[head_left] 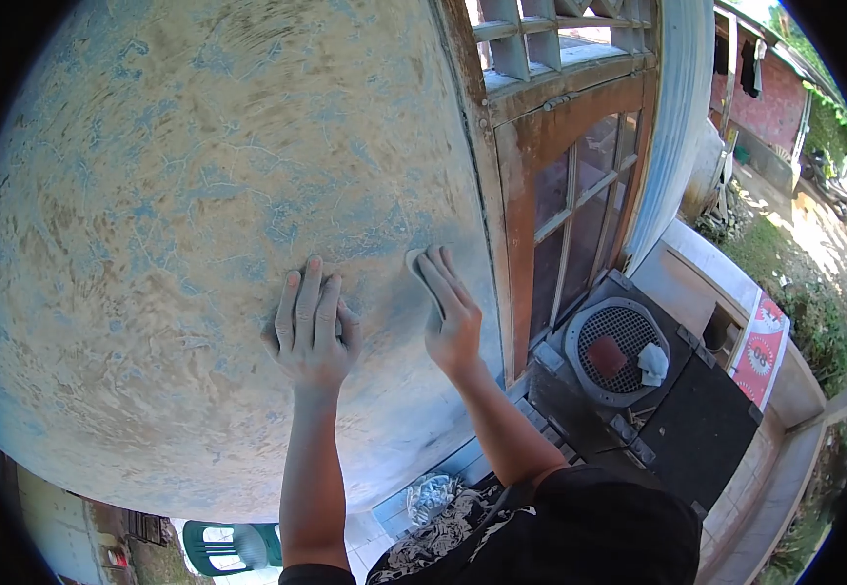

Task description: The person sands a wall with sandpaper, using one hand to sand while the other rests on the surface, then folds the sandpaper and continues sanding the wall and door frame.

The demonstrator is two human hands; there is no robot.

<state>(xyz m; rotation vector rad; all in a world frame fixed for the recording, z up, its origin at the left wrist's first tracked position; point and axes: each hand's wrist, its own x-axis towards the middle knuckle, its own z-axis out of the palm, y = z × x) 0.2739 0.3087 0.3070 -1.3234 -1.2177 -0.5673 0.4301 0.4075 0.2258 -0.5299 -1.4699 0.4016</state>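
Rough and patchy, the wall (179, 214) in front of me shows worn beige and blue paint with fine cracks. My left hand (312, 330) lies on it with its fingers stretched out, holding nothing. To its right, my right hand (453, 314) presses a small folded piece of pale sandpaper (415, 261) against the wall. Only the sandpaper's edge shows past the fingers; the rest is hidden under them. Pale dust coats both hands.
A wooden window frame (516, 244) borders the wall on the right. Below it, a speaker box (706, 429) carries a reddish-brown pad (607, 357) and a crumpled white cloth (652, 364) on its round grille (628, 317). A green chair (211, 548) stands low on the left.
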